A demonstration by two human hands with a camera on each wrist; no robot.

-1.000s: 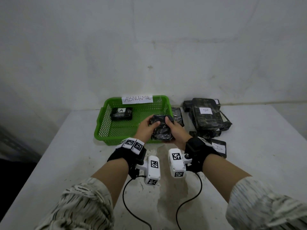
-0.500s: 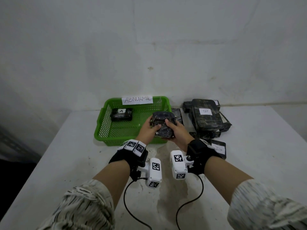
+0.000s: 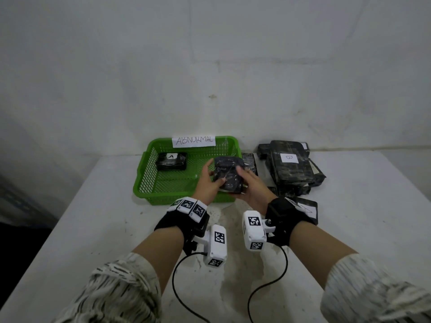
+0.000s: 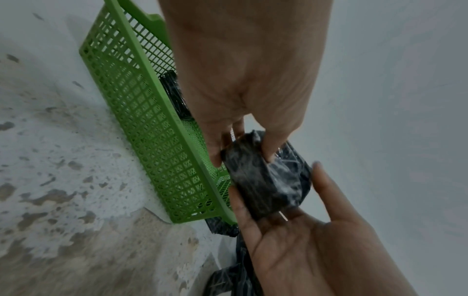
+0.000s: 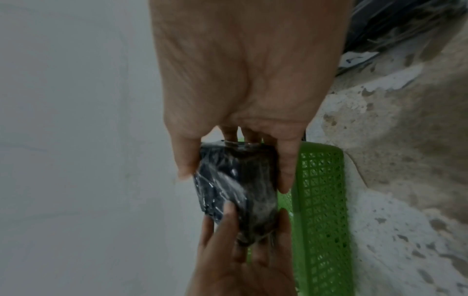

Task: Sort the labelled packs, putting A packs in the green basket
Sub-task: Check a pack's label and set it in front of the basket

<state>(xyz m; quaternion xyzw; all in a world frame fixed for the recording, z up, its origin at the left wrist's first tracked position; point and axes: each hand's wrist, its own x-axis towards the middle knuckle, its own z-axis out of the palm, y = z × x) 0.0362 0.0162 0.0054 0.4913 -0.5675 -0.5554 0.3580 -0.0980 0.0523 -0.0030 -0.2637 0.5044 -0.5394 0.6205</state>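
Note:
Both hands hold one black plastic-wrapped pack just above the right front corner of the green basket. My left hand pinches its left end, thumb on top. On the other end my right hand grips with its thumb over the top and its fingers underneath. No label shows on this pack. The left wrist view shows the pack between the left hand and the right hand. In the right wrist view the right hand clasps the pack. A pack marked A lies in the basket's back left.
A paper sign reading ABNORMAL hangs on the basket's back rim. Right of the basket is a pile of black packs, the top one marked B. Another pack marked A lies on the table by my right wrist. A wall stands close behind.
Both hands have lifted the pack slightly and turned it between them, so a flatter face now points up. The basket and the other packs have not moved.

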